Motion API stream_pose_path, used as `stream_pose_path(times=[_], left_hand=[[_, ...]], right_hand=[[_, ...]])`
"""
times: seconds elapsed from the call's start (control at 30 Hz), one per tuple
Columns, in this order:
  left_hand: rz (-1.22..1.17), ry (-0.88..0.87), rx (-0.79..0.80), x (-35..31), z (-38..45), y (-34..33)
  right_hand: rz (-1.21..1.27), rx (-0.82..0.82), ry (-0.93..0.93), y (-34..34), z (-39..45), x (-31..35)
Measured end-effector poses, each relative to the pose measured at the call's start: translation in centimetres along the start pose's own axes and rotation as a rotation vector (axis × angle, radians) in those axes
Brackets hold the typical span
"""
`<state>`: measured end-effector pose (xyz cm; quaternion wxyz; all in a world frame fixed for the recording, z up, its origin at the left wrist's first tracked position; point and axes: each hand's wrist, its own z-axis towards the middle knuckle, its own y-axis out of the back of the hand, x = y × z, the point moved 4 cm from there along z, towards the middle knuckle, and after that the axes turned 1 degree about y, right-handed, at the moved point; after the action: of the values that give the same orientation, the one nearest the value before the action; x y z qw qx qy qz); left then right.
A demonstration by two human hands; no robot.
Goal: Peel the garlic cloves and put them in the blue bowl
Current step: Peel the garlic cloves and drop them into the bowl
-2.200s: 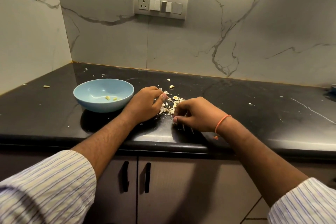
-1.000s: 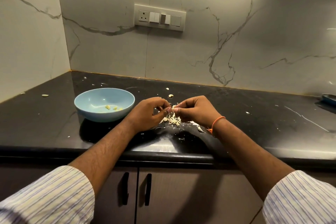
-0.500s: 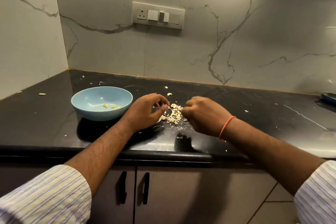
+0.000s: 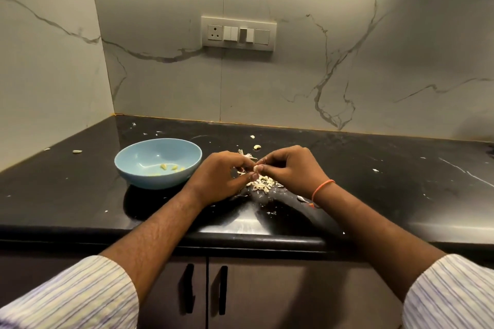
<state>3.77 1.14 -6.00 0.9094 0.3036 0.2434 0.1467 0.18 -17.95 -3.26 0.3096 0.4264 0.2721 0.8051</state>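
Note:
A light blue bowl (image 4: 158,161) stands on the black counter, left of my hands, with a few peeled garlic cloves (image 4: 168,167) inside. My left hand (image 4: 220,177) and my right hand (image 4: 290,168) meet fingertip to fingertip above a small heap of garlic skins (image 4: 263,184). Both pinch one small pale garlic clove (image 4: 258,167) between them; most of it is hidden by the fingers. An orange band circles my right wrist.
One loose clove (image 4: 257,146) lies just behind my hands and another (image 4: 77,151) far left by the side wall. Skin flakes dot the black counter (image 4: 374,195). A switch panel (image 4: 238,33) is on the marble back wall. Cabinet doors with black handles sit below the counter edge.
My right hand, half a second ago apart from the left and over the heap, has come back up so both sets of fingertips pinch the clove together.

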Motion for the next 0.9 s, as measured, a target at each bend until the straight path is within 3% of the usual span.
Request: stream_pose_path(times=[0.1,0.3,0.47,0.9], left_hand=[[0.028,0.022,-0.028,0.1,0.2,0.1],[0.017,0.075,-0.014,0.1,0.4,0.0],[0.015,0.098,-0.009,0.2,0.3,-0.1],[-0.093,0.207,-0.052,1.2,0.6,0.0]], right_hand=[[0.141,0.023,-0.061,-0.6,0.6,-0.9],[0.226,0.042,-0.015,-1.3,1.3,-1.8],[0.336,-0.023,-0.042,-2.3,1.3,-2.9],[0.33,-0.194,0.088,-2.5,1.2,-3.2]])
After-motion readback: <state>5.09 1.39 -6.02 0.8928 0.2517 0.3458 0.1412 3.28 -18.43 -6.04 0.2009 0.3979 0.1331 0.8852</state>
